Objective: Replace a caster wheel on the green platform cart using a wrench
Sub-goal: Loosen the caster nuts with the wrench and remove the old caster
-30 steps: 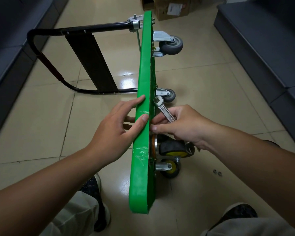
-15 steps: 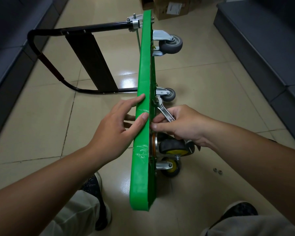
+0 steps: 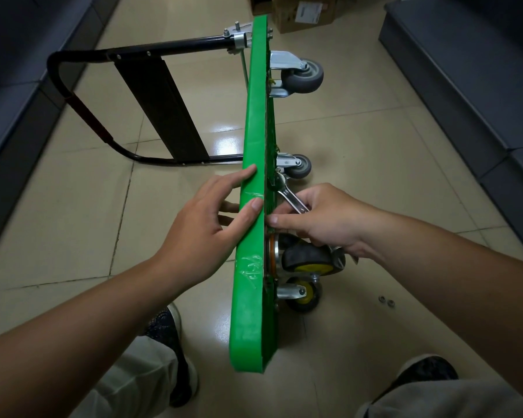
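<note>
The cart [image 3: 251,267] stood on its long edge on the floor [image 3: 375,146], deck facing left and wheels facing right, with the handle [image 3: 82,116] reaching out left at the far end. The left hand [image 3: 206,224] lay released against it. Forefinger and thumb rested straight over the upper edge and the other fingers pressed the deck side, steadying rather than gripping. The right hand [image 3: 323,218] was clenched round the shank of the wrench [image 3: 290,197]. The tool's head reached to the underside, just near of the small grey caster [image 3: 299,165] and just far of the black caster [image 3: 311,260] below the wrist. Whether the head sat on a fastener could not be told. Two nuts [image 3: 386,302] lay loose on the floor to the right, well apart from the cart.

The step appeared to be turning a mounting fastener on the underside beside the black caster. To do it well, the head would need to sit square and fully home before any pull, since a half-seated wrench rounds corners and slips. The left hand should push against each stroke so that the upright cart neither tips left nor slides. The wheels crowd the shank, so short strokes with a reset between them would suit better than one long sweep, and knuckles should stay off the grey caster's bracket. The nuts would be safer kept in sight, away from the shoes.
</note>
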### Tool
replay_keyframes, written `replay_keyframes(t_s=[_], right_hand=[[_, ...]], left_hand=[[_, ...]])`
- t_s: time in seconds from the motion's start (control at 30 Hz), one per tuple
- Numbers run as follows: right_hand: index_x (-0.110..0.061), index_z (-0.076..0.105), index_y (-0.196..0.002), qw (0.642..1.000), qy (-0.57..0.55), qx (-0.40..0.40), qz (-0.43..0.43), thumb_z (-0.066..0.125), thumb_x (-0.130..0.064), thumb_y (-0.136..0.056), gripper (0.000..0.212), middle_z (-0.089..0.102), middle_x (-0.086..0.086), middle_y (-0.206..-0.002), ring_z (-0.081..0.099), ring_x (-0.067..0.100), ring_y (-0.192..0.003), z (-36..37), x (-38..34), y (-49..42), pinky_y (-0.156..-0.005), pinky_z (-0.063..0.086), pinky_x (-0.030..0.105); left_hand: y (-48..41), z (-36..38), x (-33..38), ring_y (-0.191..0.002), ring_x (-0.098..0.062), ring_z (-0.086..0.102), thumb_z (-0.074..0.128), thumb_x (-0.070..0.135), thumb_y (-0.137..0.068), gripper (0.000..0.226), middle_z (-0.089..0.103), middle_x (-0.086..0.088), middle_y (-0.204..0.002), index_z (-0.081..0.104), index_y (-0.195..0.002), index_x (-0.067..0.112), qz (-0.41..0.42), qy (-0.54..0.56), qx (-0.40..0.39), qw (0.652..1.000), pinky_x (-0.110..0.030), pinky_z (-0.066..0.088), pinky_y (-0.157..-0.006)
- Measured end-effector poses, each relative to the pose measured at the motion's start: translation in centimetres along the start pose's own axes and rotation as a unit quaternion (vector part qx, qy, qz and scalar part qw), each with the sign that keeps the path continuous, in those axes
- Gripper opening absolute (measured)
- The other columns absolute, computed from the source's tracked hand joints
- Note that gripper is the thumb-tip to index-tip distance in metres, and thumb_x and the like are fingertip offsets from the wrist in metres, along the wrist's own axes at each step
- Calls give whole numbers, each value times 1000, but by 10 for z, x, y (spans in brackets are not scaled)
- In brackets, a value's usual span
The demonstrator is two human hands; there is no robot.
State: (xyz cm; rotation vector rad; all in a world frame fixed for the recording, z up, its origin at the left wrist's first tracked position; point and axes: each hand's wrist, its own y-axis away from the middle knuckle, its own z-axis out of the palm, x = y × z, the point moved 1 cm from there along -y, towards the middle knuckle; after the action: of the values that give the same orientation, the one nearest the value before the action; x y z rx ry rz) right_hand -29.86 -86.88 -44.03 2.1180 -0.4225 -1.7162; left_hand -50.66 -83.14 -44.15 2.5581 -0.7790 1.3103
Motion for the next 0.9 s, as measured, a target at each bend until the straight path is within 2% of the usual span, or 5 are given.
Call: replay_keyframes(t_s=[0.23, 0.47, 0.57, 0.7, 0.9], right_hand=[[-4, 75, -99, 998, -46, 15, 35, 80, -29, -87, 28, 55, -2, -57, 37, 7, -42, 2, 1, -2, -39, 26, 20], [-11, 74, -82, 999, 41, 2, 36, 72, -39, -93, 30, 51, -11, -44, 37, 3, -37, 1, -3, 0, -35, 28, 17], [-13, 77, -85, 1000, 15, -1, 14, 78, -31, -90, 19, 57, -8, -53, 49, 4, -44, -1, 0, 1, -43, 41, 18], [-5, 77, -100, 999, -30, -1, -21, 83, -14, -84, 19, 79, 5, -86, 76, 14, -80, 0, 4, 3, -76, 62, 26], [-14, 74, -74, 999, 27, 44, 15, 76, -39, -90, 30, 58, -12, -46, 44, -1, -36, 3, 0, 2, -35, 31, 13]], left_hand=[[0, -1, 2, -105, 4, 64, 53, 64, -93, 56, 51, 34, -131, 43, -148, 55, 0, 14, -1, 1000, -18, 59, -79], [0, 0, 2, -105, 5, 64, 53, 64, -93, 56, 51, 35, -131, 43, -148, 56, -5, 12, 1, 1000, -22, 61, -79], [0, 0, 2, -106, 4, 64, 53, 64, -93, 58, 51, 33, -132, 43, -149, 55, -5, 12, -2, 1000, -24, 61, -79], [0, 0, 2, -106, 6, 63, 52, 65, -93, 56, 49, 35, -132, 42, -147, 57, -1, 8, 0, 1000, -21, 61, -78], [0, 1, 1, -106, 4, 64, 54, 63, -93, 57, 51, 33, -132, 44, -149, 54, -6, 11, 1, 1000, -21, 61, -78]])
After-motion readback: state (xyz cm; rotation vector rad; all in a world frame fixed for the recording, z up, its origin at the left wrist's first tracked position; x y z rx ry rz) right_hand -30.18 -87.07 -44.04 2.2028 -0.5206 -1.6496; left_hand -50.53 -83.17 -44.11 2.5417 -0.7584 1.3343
